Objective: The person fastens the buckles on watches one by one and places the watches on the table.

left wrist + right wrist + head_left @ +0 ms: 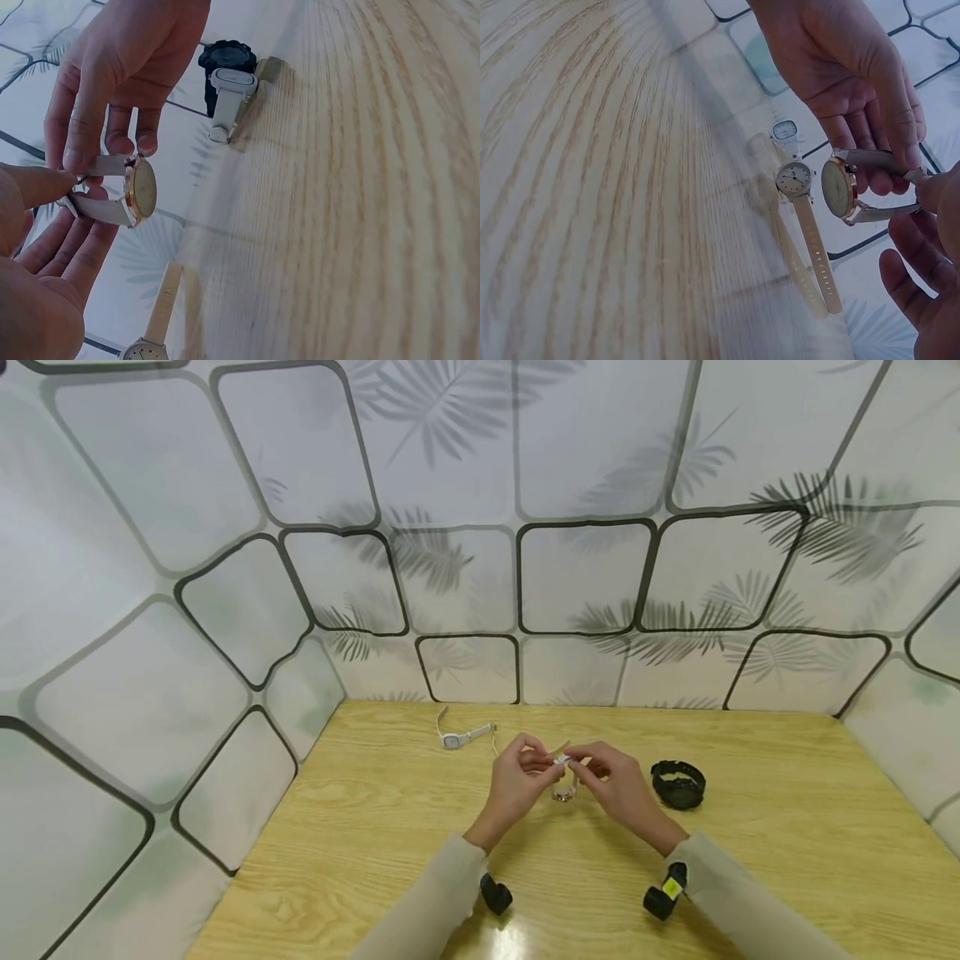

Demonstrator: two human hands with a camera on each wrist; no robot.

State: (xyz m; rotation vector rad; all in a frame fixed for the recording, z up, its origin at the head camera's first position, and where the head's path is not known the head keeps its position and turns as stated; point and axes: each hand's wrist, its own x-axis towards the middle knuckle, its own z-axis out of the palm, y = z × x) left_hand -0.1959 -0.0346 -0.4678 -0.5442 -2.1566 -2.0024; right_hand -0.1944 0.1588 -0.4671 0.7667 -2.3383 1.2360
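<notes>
A watch with a rose-gold case and a pale strap (105,211) is held up between both hands, its strap bent into a loop. My left hand (516,781) pinches one side of the strap near its ends, and my right hand (611,777) pinches the other side, fingertips almost meeting. In the right wrist view, the watch's round dial (835,187) faces away from the fingers. The strap's fastening (73,196) is partly covered by the fingertips. Behind the hands lies a round-dialed watch with a beige strap (817,255), mostly hidden in the head view.
A white watch with a squarish face (451,741) lies on the wooden table (375,818) at the back left. To the right lies a black watch (678,787), with a white-strapped watch (229,105) near it in the left wrist view. Patterned panels (465,577) border the table.
</notes>
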